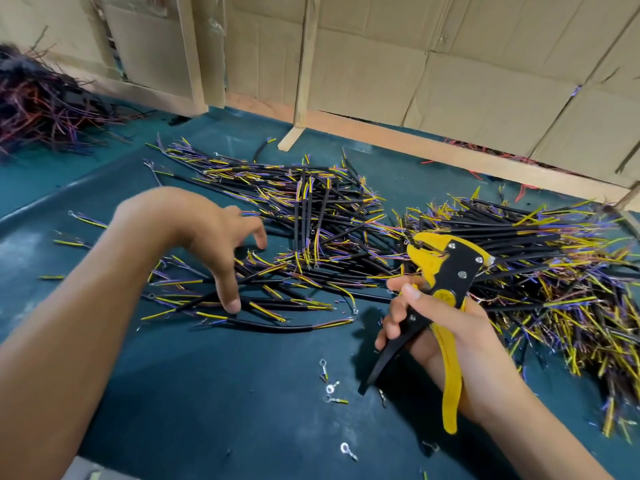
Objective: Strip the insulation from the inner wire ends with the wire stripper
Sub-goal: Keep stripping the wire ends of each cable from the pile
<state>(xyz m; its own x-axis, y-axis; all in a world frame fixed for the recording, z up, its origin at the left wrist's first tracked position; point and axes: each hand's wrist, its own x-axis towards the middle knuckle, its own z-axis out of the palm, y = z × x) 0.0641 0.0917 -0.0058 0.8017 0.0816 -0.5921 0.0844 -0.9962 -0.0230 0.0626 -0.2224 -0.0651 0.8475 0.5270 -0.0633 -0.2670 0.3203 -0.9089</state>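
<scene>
Dark tangled heap of red and purple wires (41,105) far left on the green table (214,393), well apart from both hands, probably not part of present work. Nearer, left hand (207,237) spread above scattered cut cables (263,306), fingers apart and bent downward, index tip touching or almost touching one black-sheathed cable (273,329); nothing gripped yet, as far as can be seen. Judged as reaching for next piece.

In the middle, loose pile of short cables (311,209) with yellow and purple inner wires fanned out at the ends; some ends seem to show bare copper, others still covered, but blur makes counting impossible. Few ring terminals (330,388) lying on the table near the front edge.

To the right, right hand (440,337) clamped around handles of yellow and black wire stripper (446,271), head pointing up and away, jaws standing empty, no wire between them. Farther right, big dense heap of cables (554,271) just behind the stripper.

Judgement on progress: somewhere in the middle, many pieces probably left; stripping of this next cable not yet started, cable still on the table just beside left fingers and apart from the tool
</scene>
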